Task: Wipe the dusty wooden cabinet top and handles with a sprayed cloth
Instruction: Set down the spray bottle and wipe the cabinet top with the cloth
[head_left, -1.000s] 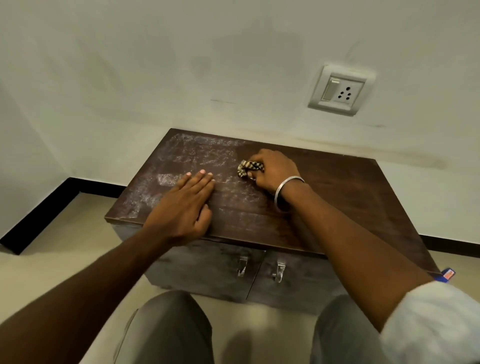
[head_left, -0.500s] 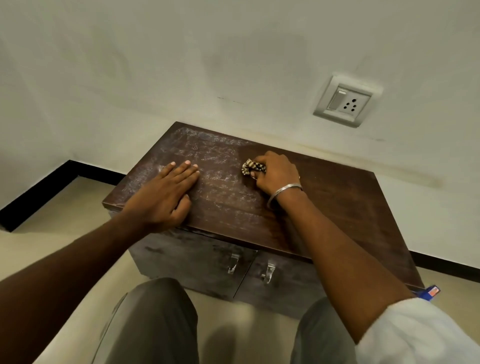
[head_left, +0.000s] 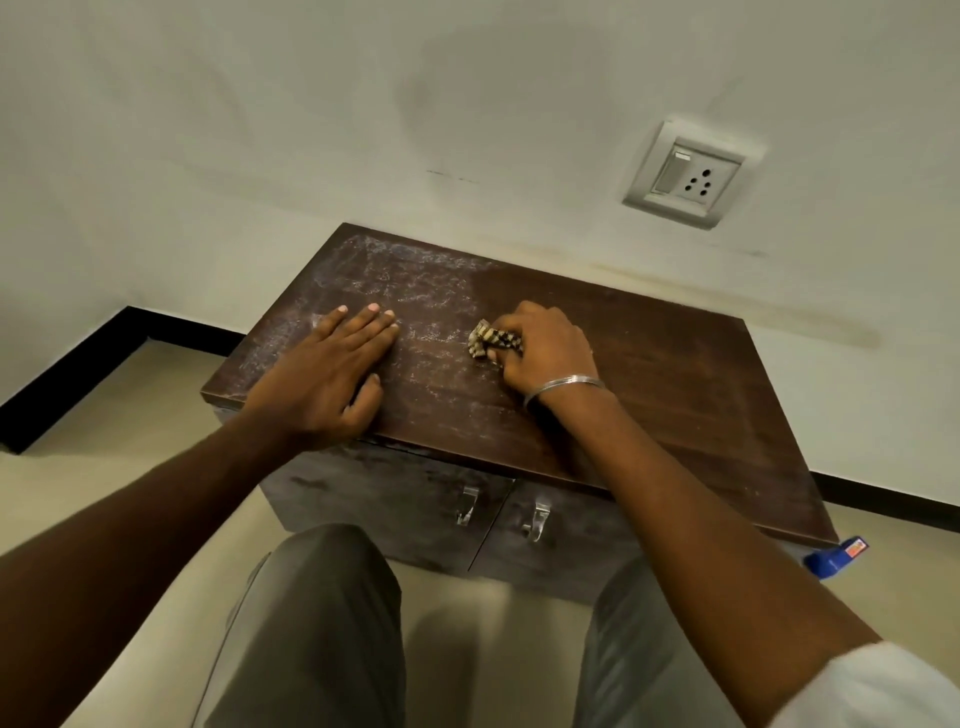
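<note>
Shifted leftward, right hand (head_left: 545, 345) clenches cloth (head_left: 493, 339) against cabinet top (head_left: 675, 374); left hand (head_left: 324, 382) flat.

Mid-frame, the cabinet top (head_left: 649, 374) bears both hands — left hand (head_left: 322, 384) at frame left, right hand (head_left: 545, 353) with the cloth (head_left: 491, 339) at centre; handles (head_left: 467, 505) below.

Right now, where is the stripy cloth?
In the head view, the checked cloth is bunched in the right hand near the middle of the cabinet top, right of the flat left hand.
</note>
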